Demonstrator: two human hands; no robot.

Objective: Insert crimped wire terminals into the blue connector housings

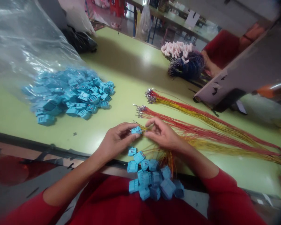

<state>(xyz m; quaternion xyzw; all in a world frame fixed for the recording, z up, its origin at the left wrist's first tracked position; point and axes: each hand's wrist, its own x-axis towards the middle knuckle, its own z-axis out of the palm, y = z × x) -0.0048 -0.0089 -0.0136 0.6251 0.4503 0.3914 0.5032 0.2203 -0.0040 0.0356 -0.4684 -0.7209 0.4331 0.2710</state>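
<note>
My left hand pinches a blue connector between thumb and fingers above the green table. Just right of it, my right hand has its thumb and fingers closed around a thin wire end at the connector's side. Below my hands, a bunch of blue connectors with wires attached hangs over the table's front edge. Red wires with metal terminals lie behind my right hand, and a second bundle of red and yellow wires lies farther back.
Loose blue connectors spill from a clear plastic bag at the left. Dark wires with pale connectors lie at the back right, near another person's arm. A grey panel slants across the right side.
</note>
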